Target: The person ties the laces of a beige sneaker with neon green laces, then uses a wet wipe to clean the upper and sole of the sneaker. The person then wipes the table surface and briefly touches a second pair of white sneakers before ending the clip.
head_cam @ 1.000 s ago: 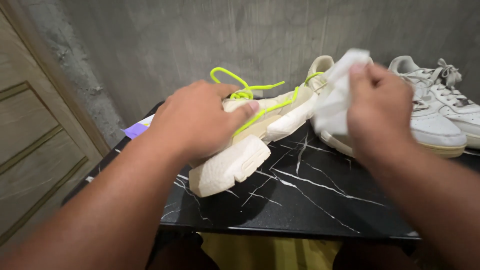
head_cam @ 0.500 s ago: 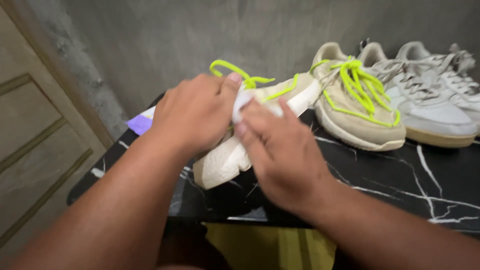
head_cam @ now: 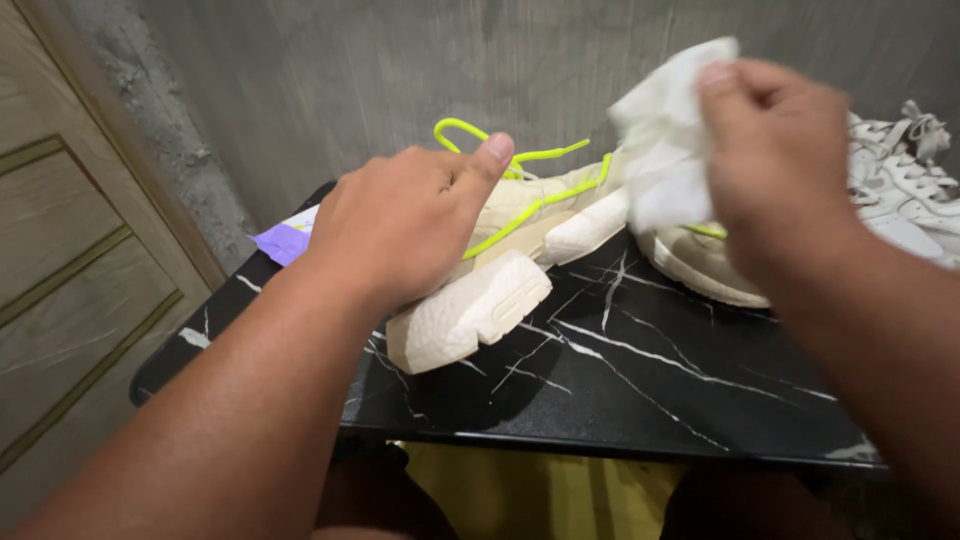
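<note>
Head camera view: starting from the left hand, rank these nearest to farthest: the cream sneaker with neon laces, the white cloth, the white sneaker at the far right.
From the left hand:
1. Cream sneaker, directly under the hand, touching.
2. White cloth, held up right of centre by the right hand.
3. White sneaker, at the far right edge.

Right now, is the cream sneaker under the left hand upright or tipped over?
Tipped. The cream sneaker lies on its side on the black marble table, its chunky sole facing the camera, with the left hand pressing on it.
</note>
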